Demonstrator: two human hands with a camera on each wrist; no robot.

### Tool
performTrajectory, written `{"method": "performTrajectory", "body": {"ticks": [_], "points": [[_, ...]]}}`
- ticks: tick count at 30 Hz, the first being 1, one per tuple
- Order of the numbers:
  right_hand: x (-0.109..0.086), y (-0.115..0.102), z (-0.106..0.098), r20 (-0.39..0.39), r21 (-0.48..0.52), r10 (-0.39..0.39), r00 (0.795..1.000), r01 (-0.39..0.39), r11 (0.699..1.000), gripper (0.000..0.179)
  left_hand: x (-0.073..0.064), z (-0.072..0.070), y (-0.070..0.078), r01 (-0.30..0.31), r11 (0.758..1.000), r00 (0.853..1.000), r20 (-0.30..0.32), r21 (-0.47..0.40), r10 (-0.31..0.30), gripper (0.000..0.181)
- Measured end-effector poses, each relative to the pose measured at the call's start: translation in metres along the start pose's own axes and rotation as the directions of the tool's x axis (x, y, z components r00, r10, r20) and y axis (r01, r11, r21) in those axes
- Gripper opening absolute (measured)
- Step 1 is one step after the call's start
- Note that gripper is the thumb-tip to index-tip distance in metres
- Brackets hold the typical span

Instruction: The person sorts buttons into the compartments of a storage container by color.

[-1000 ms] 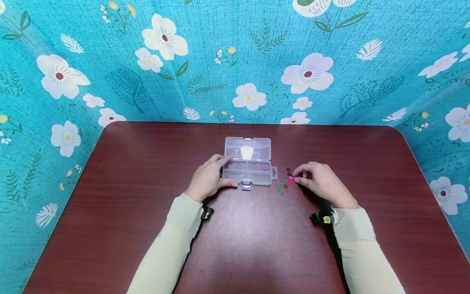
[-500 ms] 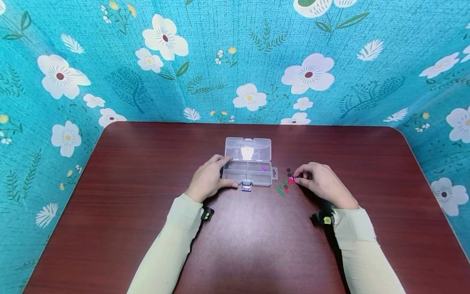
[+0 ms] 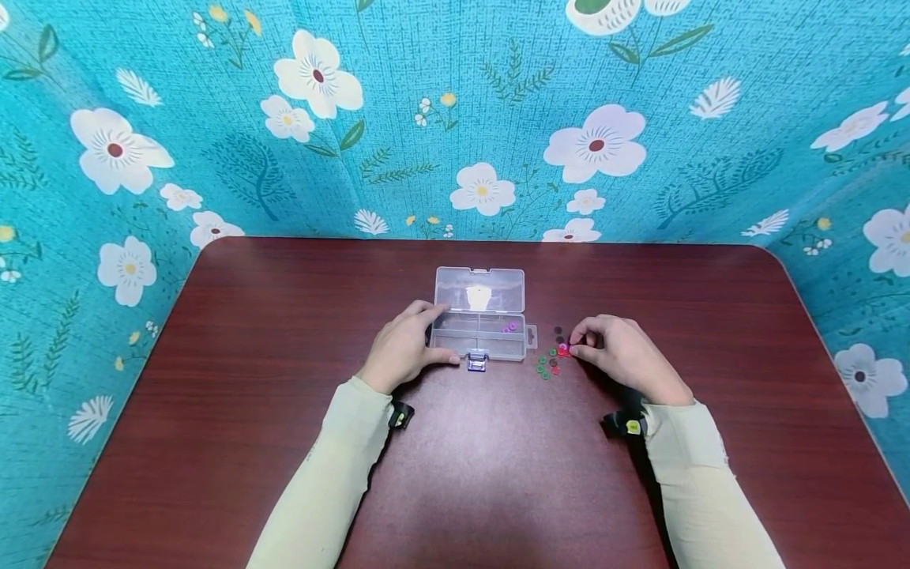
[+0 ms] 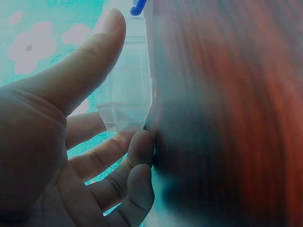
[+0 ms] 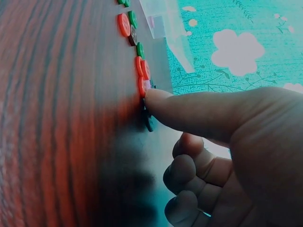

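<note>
A clear plastic compartment box stands on the table with its lid laid back. My left hand grips its left end, thumb at the front edge and fingers at the far side; the left wrist view shows the box between thumb and fingers. Several purple buttons lie in the back right compartment. Right of the box is a loose group of green buttons, red buttons and dark buttons. There my right hand pinches a purple button between thumb and index finger, mostly hidden by the fingertips.
The raised lid tilts back behind the box. A blue latch sticks out in front, a hanging tab at the right end. The dark red wooden table meets a blue flowered cloth at its far edge.
Both hands stay in nearly the same places. The right fingertips shift very slightly at the button pile, and less purple shows between them. The box has not moved.
</note>
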State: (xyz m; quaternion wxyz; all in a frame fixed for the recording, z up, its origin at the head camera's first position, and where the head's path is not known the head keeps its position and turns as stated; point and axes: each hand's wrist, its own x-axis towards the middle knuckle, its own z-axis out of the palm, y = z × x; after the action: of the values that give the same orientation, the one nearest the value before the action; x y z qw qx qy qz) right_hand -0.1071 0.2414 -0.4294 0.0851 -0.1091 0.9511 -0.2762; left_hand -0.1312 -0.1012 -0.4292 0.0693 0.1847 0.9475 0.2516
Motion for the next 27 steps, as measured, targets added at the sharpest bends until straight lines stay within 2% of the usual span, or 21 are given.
{"method": "performTrajectory", "body": {"ticks": [27], "points": [[-0.0007,-0.0037,-0.0042,-0.026,-0.011,-0.067,0.997,0.067,0.998,0.01,-0.0002,-0.0021,0.001,0.004,1.0,1.0,0.0,-0.009,-0.004,0.089]]}}
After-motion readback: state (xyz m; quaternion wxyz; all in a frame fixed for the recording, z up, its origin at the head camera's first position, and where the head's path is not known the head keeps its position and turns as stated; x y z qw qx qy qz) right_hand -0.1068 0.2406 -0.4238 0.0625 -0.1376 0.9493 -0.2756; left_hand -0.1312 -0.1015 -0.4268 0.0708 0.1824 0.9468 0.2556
